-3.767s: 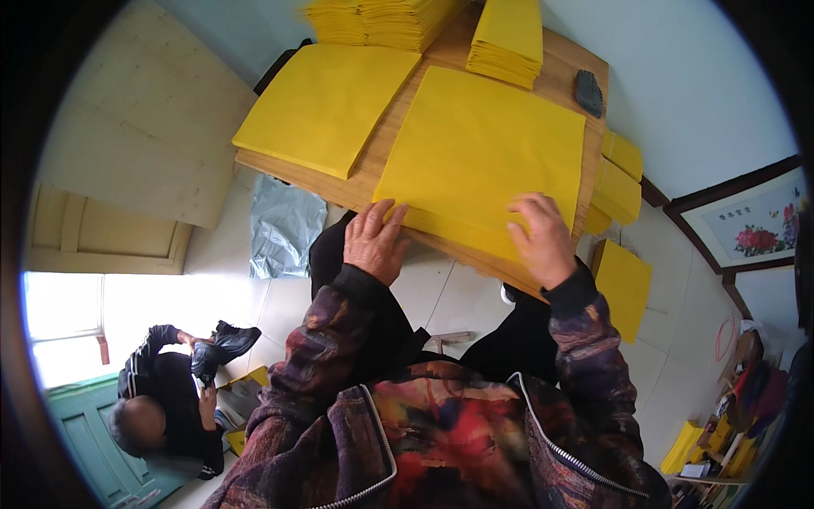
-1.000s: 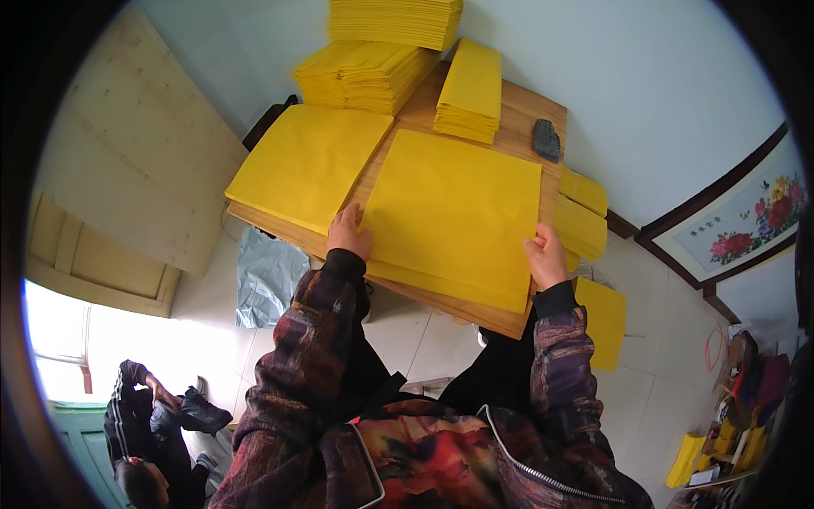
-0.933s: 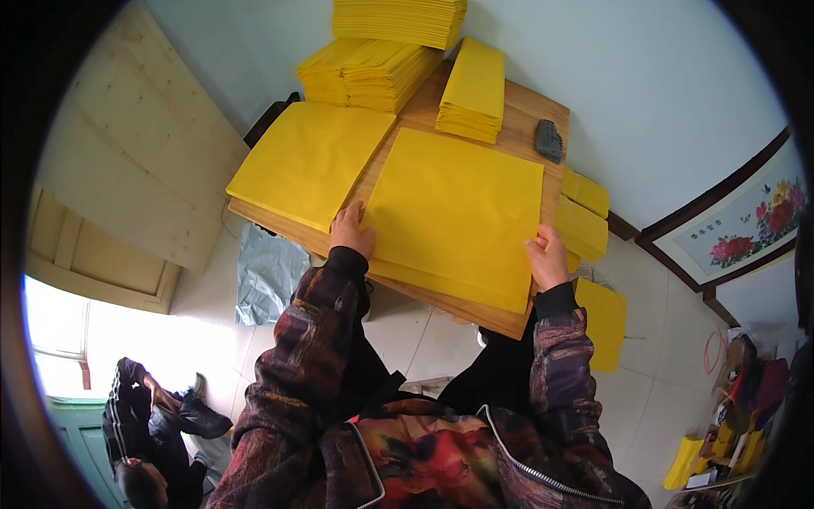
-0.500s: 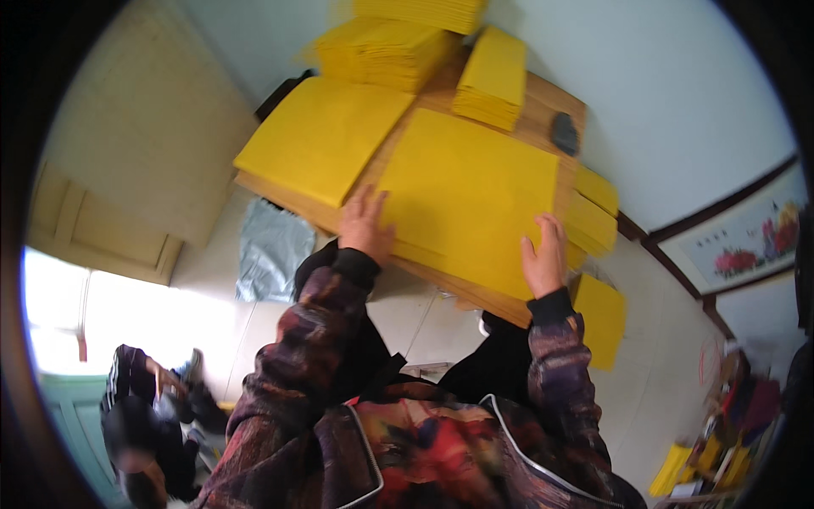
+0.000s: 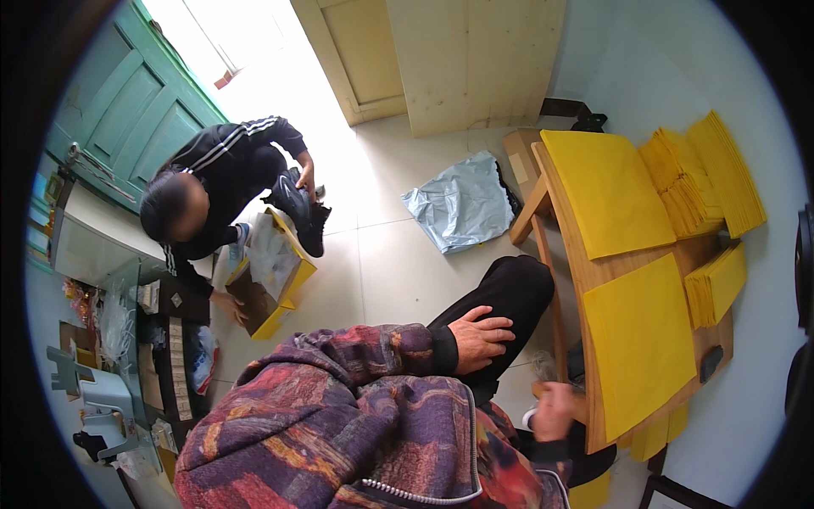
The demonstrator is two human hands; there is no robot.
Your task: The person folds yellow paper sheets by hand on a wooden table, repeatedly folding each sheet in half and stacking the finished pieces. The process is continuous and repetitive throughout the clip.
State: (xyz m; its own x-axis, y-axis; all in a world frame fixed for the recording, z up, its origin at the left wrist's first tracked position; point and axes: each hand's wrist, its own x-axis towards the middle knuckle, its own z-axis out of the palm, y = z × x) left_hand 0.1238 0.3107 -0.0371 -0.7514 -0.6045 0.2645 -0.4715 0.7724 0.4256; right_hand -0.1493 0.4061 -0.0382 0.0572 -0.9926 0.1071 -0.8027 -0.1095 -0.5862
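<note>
My left hand (image 5: 482, 339) lies open on my black-trousered thigh (image 5: 509, 293), fingers apart, holding nothing. Close to the table's near edge is my right hand (image 5: 554, 411), beside a wooden rail; its fingers are blurred and partly hidden, so I cannot make out whether it grips anything. A large flat yellow sheet (image 5: 640, 343) covers the near part of the wooden table (image 5: 585, 267). Another wide yellow sheet or stack (image 5: 606, 193) lies farther along it. Behind them are folded yellow bundles (image 5: 685, 187) and a smaller yellow stack (image 5: 715, 284).
A co-worker (image 5: 216, 182) crouches at the left, holding a black shoe (image 5: 297, 208) beside an opened yellow box (image 5: 284, 297). A grey plastic bag (image 5: 458, 204) lies on the floor. A dark stone-like object (image 5: 711, 363) sits at the table's edge. Shelves (image 5: 174, 360) line the left.
My view has swung left, away from the table, bringing the co-worker and door into fuller view. Both hands have come off the yellow sheet; the left rests on my thigh.
</note>
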